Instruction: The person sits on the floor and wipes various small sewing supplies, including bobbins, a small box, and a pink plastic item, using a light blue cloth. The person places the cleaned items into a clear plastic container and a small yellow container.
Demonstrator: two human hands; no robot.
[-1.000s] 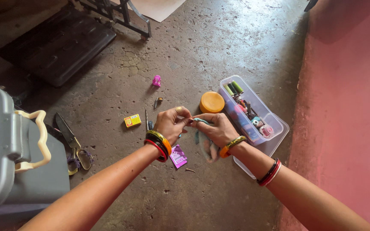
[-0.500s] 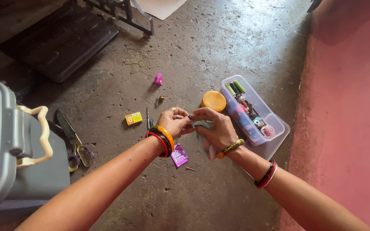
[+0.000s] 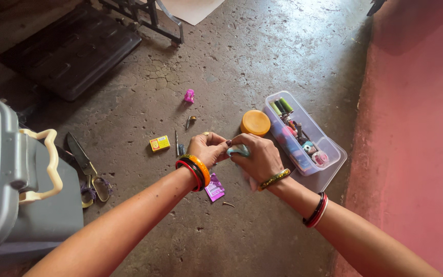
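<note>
My left hand (image 3: 207,148) and my right hand (image 3: 256,157) meet over the concrete floor, fingertips touching. Between them is a small piece of light blue cloth (image 3: 238,150), gripped by my right hand and pinched at its edge by my left fingers. Both wrists wear bangles. Most of the cloth is hidden under my right hand. A purple packet (image 3: 214,186) lies on the floor just below my left wrist.
A clear plastic box (image 3: 303,134) of thread spools stands on its lid at the right, an orange round lid (image 3: 255,122) beside it. Scissors (image 3: 85,167), a yellow matchbox (image 3: 159,143), a pink spool (image 3: 189,96) and a grey machine case (image 3: 11,174) lie left. A pink wall (image 3: 416,128) is right.
My hands have drawn closer together and the cloth, which hung down below my right hand, is now bunched up inside it.
</note>
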